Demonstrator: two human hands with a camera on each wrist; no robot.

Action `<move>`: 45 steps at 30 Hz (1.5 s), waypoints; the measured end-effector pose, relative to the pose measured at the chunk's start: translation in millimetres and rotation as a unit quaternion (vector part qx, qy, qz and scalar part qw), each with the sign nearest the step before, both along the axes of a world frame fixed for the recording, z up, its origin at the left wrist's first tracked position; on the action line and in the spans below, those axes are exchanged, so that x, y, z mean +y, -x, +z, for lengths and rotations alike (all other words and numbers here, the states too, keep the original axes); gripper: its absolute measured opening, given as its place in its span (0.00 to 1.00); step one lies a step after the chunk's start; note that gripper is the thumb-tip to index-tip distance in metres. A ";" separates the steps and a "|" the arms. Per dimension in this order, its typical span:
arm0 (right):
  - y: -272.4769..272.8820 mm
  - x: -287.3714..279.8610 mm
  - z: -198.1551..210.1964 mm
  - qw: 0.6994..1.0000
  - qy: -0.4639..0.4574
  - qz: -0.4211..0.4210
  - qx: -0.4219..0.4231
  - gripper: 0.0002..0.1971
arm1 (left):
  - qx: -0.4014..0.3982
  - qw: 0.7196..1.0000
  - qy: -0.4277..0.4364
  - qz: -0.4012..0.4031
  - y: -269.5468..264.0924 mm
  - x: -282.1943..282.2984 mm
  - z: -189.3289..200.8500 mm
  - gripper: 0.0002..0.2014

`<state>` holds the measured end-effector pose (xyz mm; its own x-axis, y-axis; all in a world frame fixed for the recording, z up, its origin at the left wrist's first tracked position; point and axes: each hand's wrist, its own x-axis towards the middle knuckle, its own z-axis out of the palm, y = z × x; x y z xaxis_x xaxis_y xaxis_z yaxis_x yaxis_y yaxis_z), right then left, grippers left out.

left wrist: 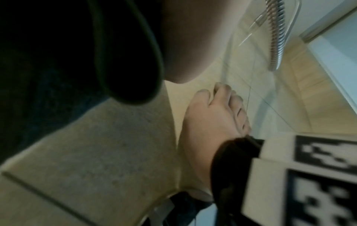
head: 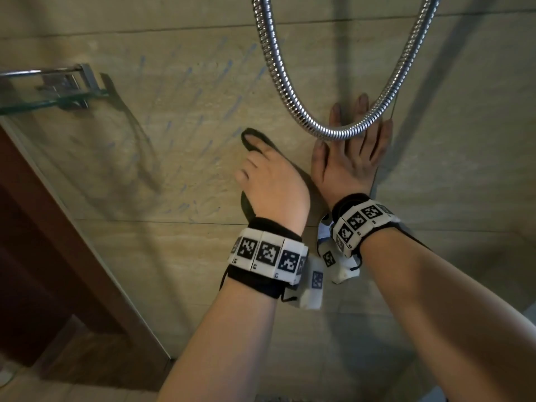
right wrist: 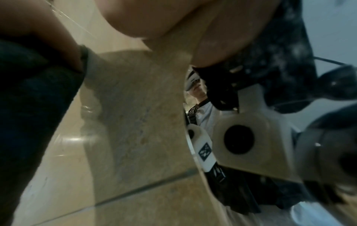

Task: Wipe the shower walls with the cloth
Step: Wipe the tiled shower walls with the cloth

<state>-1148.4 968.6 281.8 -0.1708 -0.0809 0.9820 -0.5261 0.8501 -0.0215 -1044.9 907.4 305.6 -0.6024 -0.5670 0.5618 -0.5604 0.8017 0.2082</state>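
Observation:
A dark cloth [head: 247, 205] lies flat against the beige tiled shower wall [head: 145, 256]. My left hand [head: 261, 169] presses on it with the fingers spread over it, and the cloth's edge shows past the fingertips. My right hand [head: 353, 152] rests flat on the wall just to the right, fingers straight and pointing up, holding nothing. In the left wrist view the cloth [left wrist: 58, 68] fills the left side and the right hand [left wrist: 214, 113] lies on the tile beyond it. The right wrist view shows the cloth [right wrist: 29, 114] at the left.
A chrome shower hose [head: 275, 68] loops down in front of my right hand's fingers. A glass shelf on a chrome bracket [head: 61, 91] juts from the wall at the left. Below it stand a glass panel and a brown wooden frame [head: 34, 227]. Faint blue streaks [head: 188, 91] mark the tile.

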 end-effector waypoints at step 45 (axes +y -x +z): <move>-15.0 -18.8 39.3 0.997 -0.036 0.034 -0.063 0.32 | 0.090 0.974 0.208 -0.010 3.2 -43.6 9.0 0.31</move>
